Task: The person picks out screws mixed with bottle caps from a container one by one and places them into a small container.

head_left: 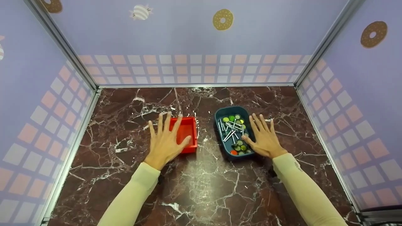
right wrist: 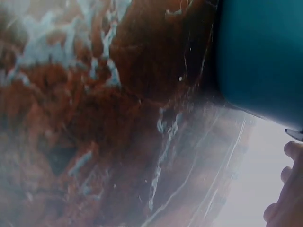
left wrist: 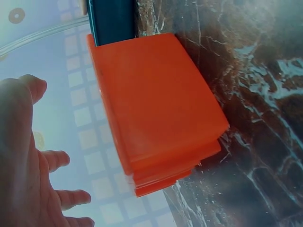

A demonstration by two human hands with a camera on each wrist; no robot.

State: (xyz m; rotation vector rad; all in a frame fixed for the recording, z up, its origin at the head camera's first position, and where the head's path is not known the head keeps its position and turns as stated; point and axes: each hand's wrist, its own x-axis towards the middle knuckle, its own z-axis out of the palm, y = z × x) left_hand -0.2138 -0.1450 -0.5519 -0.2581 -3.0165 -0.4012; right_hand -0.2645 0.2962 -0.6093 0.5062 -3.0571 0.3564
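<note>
A red plastic bin (head_left: 186, 133) sits left of centre, its outer wall (left wrist: 158, 94) filling the middle of the left wrist view. My left hand (head_left: 165, 142) hovers over its left side, fingers spread and holding nothing. To the right stands a dark teal tray (head_left: 230, 110) with several silver screws (head_left: 231, 129) and several round discs in green, yellow and clear tones, plus an orange one (head_left: 234, 152). Fingers straight, my right hand (head_left: 265, 139) is at the tray's right rim, thumb over the rim; whether it touches I cannot tell. In the right wrist view the tray's side (right wrist: 265, 56) shows.
Both containers stand on a dark red-brown marbled tabletop (head_left: 201, 194). Lilac panels (head_left: 182, 37) with metal edge strips enclose it at the back, left and right. A dark object (head_left: 381, 215) lies in the lower right corner.
</note>
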